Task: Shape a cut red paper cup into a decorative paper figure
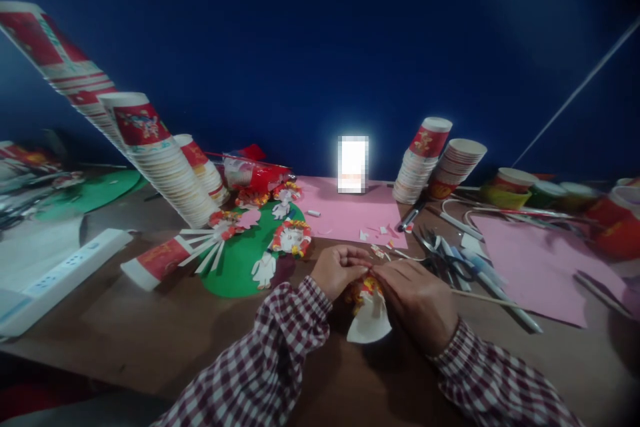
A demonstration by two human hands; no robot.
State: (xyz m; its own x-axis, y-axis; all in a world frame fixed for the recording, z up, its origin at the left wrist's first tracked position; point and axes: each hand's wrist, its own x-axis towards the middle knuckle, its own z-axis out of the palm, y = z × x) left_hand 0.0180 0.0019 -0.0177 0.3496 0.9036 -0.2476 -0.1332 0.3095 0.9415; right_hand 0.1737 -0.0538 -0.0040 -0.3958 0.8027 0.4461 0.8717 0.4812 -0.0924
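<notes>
My left hand (339,271) and my right hand (419,300) meet low in the middle of the head view, over a brown table (150,333). Both pinch the top of a cut paper cup piece (369,320), white inside with a red and yellow print. Its white lower part hangs below my fingers. Both sleeves are red and white check. Scissors (440,260) lie just right of my right hand. Small paper scraps (380,250) lie just beyond my fingers.
A green disc (235,273) with paper cup figures lies to the left, beside a fallen cut cup (160,260). Tall leaning cup stacks (155,160) stand left, shorter stacks (425,160) right. Pink sheets (350,213) lie behind and right. A lit phone (353,164) stands at the back. A power strip (60,273) lies far left.
</notes>
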